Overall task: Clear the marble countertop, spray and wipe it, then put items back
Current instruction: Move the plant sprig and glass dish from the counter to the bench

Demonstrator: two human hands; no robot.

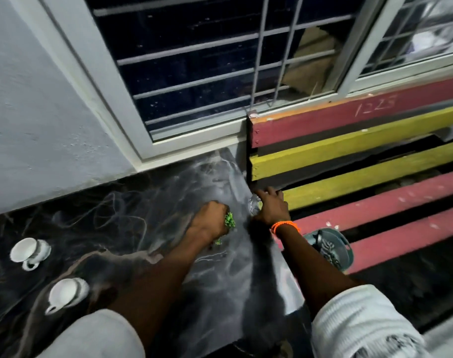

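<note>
Cups (30, 250) lie tipped; right hand (272, 209) grips a clear glass (254, 205).

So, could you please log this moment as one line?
left hand: grips green thing | right hand: on clear object | cups on countertop

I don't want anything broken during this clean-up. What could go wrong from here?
The right hand holds a clear glass item at the countertop edge beside the slatted bench; it might slip off or knock the wood. The two white cups lie tipped on the marble and could roll if an arm sweeps them. The left hand grips something green, so neither hand is free to catch anything.
</note>
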